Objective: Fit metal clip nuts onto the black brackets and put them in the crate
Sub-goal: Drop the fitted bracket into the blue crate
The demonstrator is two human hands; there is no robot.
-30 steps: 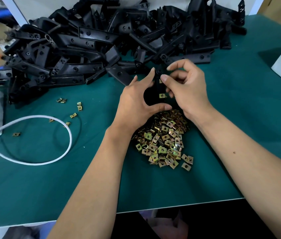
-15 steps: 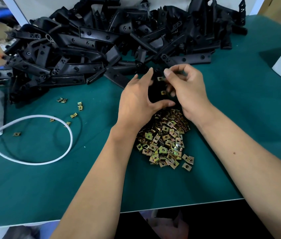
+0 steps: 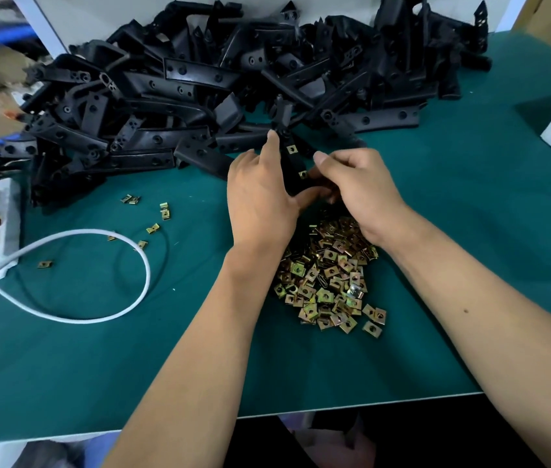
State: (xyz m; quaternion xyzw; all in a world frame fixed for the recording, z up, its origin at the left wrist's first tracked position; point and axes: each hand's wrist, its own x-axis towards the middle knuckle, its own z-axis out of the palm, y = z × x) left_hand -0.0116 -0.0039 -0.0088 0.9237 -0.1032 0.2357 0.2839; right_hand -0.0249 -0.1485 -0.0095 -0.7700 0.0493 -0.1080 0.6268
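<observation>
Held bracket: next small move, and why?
Probably seat the lower clip nut. The right hand pinches at it while the left hand grips the bracket. The upper clip nut already sits on. No crate is in view.

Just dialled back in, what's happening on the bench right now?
A person holds one black plastic bracket in both hands over the green table. The left hand steadies it; the right hand works at a clip. Two brass-coloured metal clip nuts already sit on it. The loose clip-nut heap lies just below; the unfitted bracket pile behind.
</observation>
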